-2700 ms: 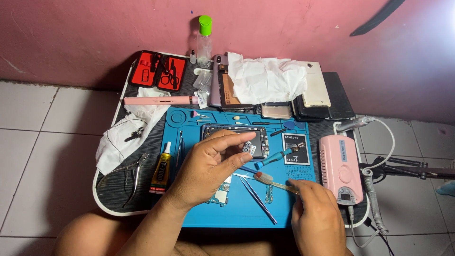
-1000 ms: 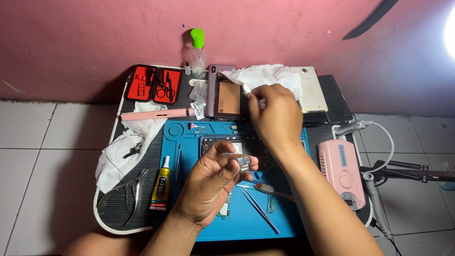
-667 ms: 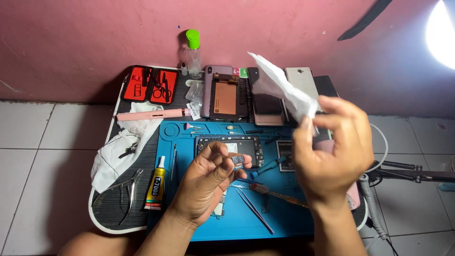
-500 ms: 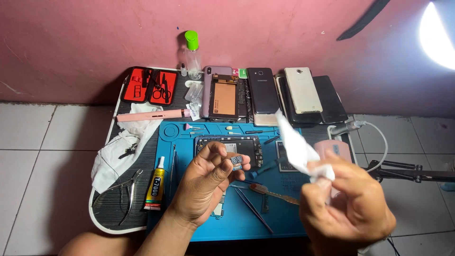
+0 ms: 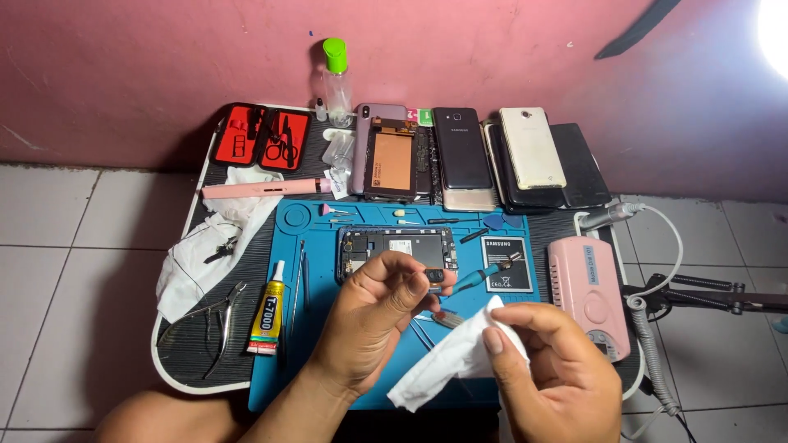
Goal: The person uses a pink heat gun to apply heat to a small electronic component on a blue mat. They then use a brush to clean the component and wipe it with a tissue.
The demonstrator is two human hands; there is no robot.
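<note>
My left hand (image 5: 373, 316) pinches a small black phone part (image 5: 433, 276) between thumb and fingertips, just above the blue work mat (image 5: 328, 234). My right hand (image 5: 558, 369) grips a crumpled white tissue (image 5: 447, 361) at the mat's near right, close to the small part. Behind my left hand an opened phone body (image 5: 394, 244) lies on the mat with its insides showing. A phone battery (image 5: 502, 264) and a blue-handled screwdriver (image 5: 484, 275) lie to its right.
Several phones (image 5: 464, 152) line the back of the black tray (image 5: 176, 361). A pink rotary tool box (image 5: 589, 291) sits right, a glue tube (image 5: 268, 308), pliers (image 5: 215, 324) and white cloth (image 5: 205, 250) left. A red tool case (image 5: 263, 135) and a spray bottle (image 5: 335, 74) stand behind.
My right hand reached to the back, picked up the white tissue that covered the phones, and brought it down to the front beside my left hand. The phones at the back are uncovered.
</note>
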